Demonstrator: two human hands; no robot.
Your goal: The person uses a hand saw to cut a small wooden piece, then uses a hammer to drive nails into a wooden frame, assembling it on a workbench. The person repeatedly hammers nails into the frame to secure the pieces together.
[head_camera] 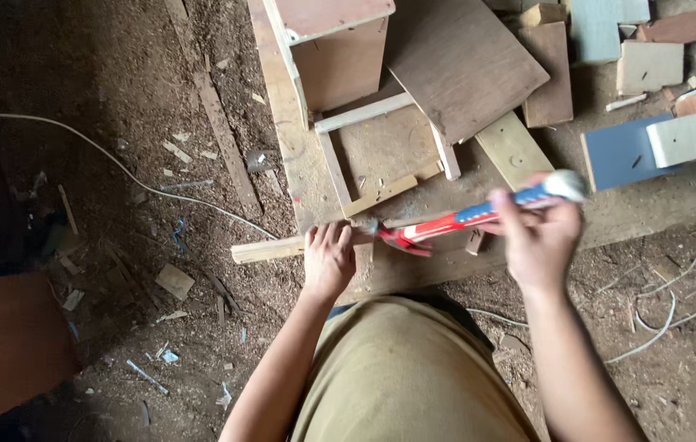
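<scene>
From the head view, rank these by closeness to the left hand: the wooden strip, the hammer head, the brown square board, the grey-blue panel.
1. Wooden strip: under the left hand, pinned.
2. Hammer head: just right of it.
3. Brown square board: up and right.
4. Grey-blue panel: far right.

wood strip: bare pale timber, rough-sawn, matt
hammer: glossy red and blue handle, looks plastic; dull metal head
plywood sheet: brown, smooth, matt
floor: dirt and sawdust, coarse
cable: white, smooth sheath
</scene>
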